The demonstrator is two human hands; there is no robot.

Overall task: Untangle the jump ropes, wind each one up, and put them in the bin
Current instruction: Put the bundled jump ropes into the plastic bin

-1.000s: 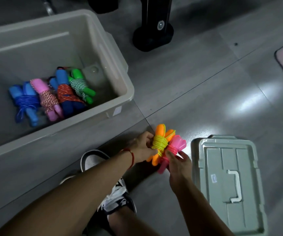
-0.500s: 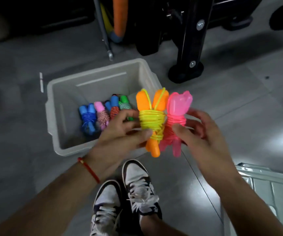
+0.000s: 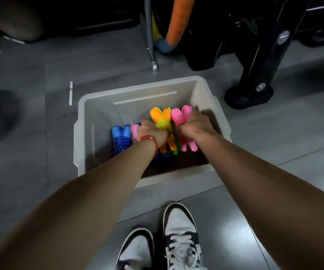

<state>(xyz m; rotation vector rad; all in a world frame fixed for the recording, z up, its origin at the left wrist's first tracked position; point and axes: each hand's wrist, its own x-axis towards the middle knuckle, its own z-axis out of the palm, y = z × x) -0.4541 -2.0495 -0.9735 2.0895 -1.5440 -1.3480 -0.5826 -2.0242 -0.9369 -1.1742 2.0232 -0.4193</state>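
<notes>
Fingers (image 3: 147,123) of the left hand (image 3: 151,131) are curled around the orange-handled jump rope (image 3: 162,118), grasping it at the yellow cord wound round its middle. Right hand (image 3: 195,123) is clenched around the pink-handled jump rope (image 3: 180,114); its fingertips are hidden behind the bundle, only the back of the hand shows. Red string bracelet (image 3: 150,138) sits on the left wrist.

Both bundles are inside the opening of the grey bin (image 3: 137,90), side by side and touching or nearly so, handle tops pointing away from the camera. Can't tell whether they rest on the bin floor or hang above it.

Already in the bin: a blue jump rope (image 3: 121,136) wound up at left, a pink one (image 3: 134,129) beside it, mostly covered by the left hand. A green handle tip (image 3: 174,152) shows between the two held bundles, low down. Anything else below the hands is hidden.

Bin stands on the grey tiled floor (image 3: 30,123). Two black-and-white sneakers (image 3: 180,236) just in front of its near wall. Beyond the bin: a black machine base (image 3: 249,96) at right, an orange foam-covered tube (image 3: 178,20), and a metal rod (image 3: 150,36) beside it.
</notes>
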